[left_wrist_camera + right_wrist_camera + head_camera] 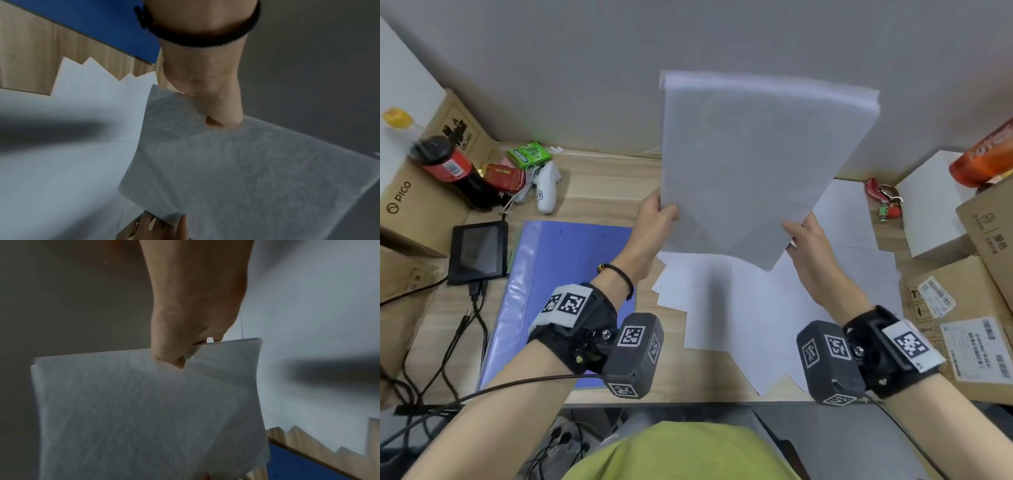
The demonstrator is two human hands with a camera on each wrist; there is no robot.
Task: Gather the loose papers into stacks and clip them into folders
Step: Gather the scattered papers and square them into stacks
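Observation:
I hold a stack of white papers (750, 164) upright in the air above the desk, tilted with one corner pointing down. My left hand (657, 216) pinches its left edge, thumb on the near face (222, 120). My right hand (804, 236) pinches the lower right edge, thumb on the sheet (174, 360). Under the stack, several loose white sheets (774, 308) lie spread and overlapping on the wooden desk (599, 192). A blue folder (558, 274) lies open flat to the left of them, partly under my left forearm.
Cardboard boxes (417, 192) and a red-and-black bottle (448, 164) crowd the back left, with a white controller (546, 188) and snack packs. A small black screen (477, 251) with cables sits left of the folder. More boxes (962, 308), keys (883, 202) and an orange bottle (983, 154) stand at the right.

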